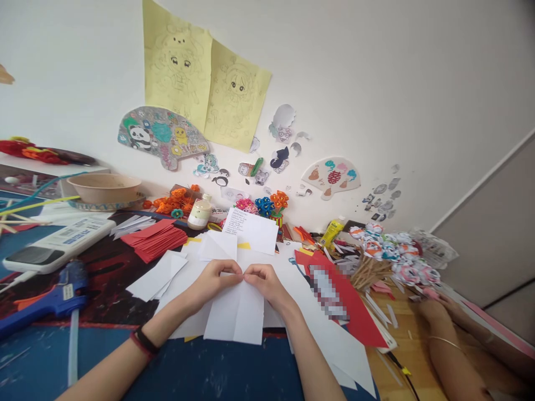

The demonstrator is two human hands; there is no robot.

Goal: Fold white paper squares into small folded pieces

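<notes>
Creased white paper [223, 316]: seemingly mid-fold; next likely calls for pressing the crease.
Left hand [218, 278], right hand [264, 283]: grips pinched closed on its 12-o'clock edge, contact partly hidden.

A dark-and-blue tabletop [200, 379] carries a glue gun [71, 295], red paper slips [154, 240] and white sheets [320, 334].

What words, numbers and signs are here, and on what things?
"囍", red, on the white wall fan.
Handwriting on the white card: too small.
Label on the long white device: blurred.
Label on the blue glue gun: blurred.
Cream bottle and yellow bottle: labels too small.
Print on the newspaper: blurred.
</notes>
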